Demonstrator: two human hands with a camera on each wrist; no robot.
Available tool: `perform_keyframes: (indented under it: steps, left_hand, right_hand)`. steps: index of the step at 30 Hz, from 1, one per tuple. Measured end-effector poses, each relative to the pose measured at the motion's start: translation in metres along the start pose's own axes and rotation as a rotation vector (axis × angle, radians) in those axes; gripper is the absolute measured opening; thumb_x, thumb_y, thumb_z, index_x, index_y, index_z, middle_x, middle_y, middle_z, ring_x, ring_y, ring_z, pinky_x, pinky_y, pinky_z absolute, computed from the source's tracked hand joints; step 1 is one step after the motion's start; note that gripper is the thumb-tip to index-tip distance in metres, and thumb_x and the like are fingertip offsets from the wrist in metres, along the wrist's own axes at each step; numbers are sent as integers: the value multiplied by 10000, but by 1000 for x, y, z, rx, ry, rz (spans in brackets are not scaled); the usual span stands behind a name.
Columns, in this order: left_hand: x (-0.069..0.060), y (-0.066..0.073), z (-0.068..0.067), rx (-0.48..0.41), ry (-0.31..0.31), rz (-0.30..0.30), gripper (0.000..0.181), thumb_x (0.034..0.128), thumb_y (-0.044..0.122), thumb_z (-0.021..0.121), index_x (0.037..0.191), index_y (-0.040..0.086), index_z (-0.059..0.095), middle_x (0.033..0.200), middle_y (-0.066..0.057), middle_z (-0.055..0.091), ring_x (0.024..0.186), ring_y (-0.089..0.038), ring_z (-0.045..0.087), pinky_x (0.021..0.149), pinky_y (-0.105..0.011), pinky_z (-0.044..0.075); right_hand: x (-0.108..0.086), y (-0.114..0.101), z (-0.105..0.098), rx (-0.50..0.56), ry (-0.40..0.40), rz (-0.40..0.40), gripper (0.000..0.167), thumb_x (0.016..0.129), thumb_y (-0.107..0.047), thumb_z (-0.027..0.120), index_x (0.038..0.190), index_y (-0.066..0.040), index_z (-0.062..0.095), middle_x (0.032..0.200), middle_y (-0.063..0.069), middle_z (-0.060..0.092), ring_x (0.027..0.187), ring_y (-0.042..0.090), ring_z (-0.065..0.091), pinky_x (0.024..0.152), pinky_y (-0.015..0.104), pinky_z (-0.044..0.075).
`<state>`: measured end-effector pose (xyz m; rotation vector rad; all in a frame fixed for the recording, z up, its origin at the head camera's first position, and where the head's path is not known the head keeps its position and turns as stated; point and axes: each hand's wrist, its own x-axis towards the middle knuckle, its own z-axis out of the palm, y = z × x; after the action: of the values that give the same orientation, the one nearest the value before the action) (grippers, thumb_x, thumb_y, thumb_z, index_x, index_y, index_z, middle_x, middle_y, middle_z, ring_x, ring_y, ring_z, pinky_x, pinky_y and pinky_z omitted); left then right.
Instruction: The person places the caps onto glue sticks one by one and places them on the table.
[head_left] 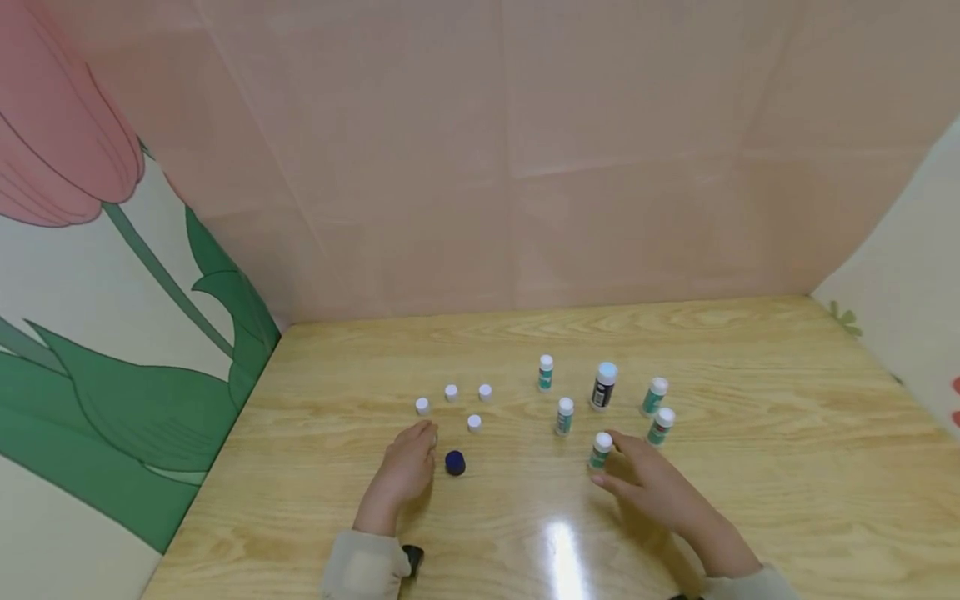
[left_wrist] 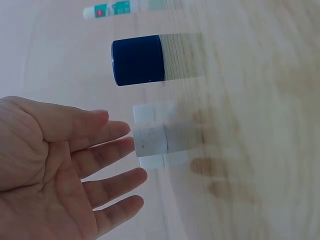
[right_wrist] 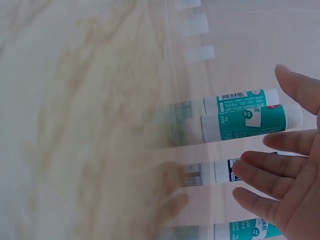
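Your left hand (head_left: pixel 405 468) was at the left group on the wooden table (head_left: pixel 255 508), its fingers extended and palm unclosed. In the left wrist view the fingertips lay right beside a white cylinder (left_wrist: pixel 151 140); whether they touched it, I could not tell. Beyond that hand stood 4 small white cylinders (head_left: pixel 451 392), well apart from the glue sticks. A dark blue cylinder (head_left: pixel 454 463) stood just to the right of your left hand.

Your right hand (head_left: pixel 654 485) was positioned around the nearest green glue stick (head_left: pixel 599 455), thumb on one side and fingers on the other, spread and not clenched. Contact with it could not be confirmed. That stick stood upright on the table.

Behind it, 4 other green glue sticks (head_left: pixel 564 418) and 1 dark-labelled stick (head_left: pixel 602 390) were noted, all upright with pale tops. Of the green ones, 2 stood near each other to the right of the dark-labelled stick and 2 to its left.

A pink sheet (head_left: pixel 375 167) covered the background, with a painted tulip (head_left: pixel 67 125) to the left. You wore light sleeves (head_left: pixel 366 567).
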<state>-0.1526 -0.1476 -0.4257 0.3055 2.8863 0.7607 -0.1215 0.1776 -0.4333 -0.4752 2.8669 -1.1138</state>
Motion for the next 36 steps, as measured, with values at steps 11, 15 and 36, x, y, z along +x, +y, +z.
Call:
perform_keyframes:
  steps: [11,15,36]
  left_hand:
    - [2,-3,3,-28,-13,14,367,869,65,464,1206,-74,430,1262,-216,382,1170,-362,310,956,-451,244]
    - [3,-4,3,-32,-17,28,361,869,61,471,1193,-92,433,1251,-225,389,1164,-367,316,956,-444,249]
    - [14,-2,2,0,-26,-49,295,841,86,533,1089,-72,508,1011,-170,505,951,-309,493,821,-413,394]
  right_hand:
    - [1,-1,2,-2,28,-6,583,812,-295,591,1203,95,403,1169,260,452,1079,414,395,865,537,311]
    - [3,-1,2,-4,37,-15,549,812,-279,594,1185,87,427,1148,252,472,1063,411,412,851,535,325]
    - [10,2,7,-27,108,-73,258,762,-110,648,985,1,581,961,116,574,929,301,523,786,451,415]
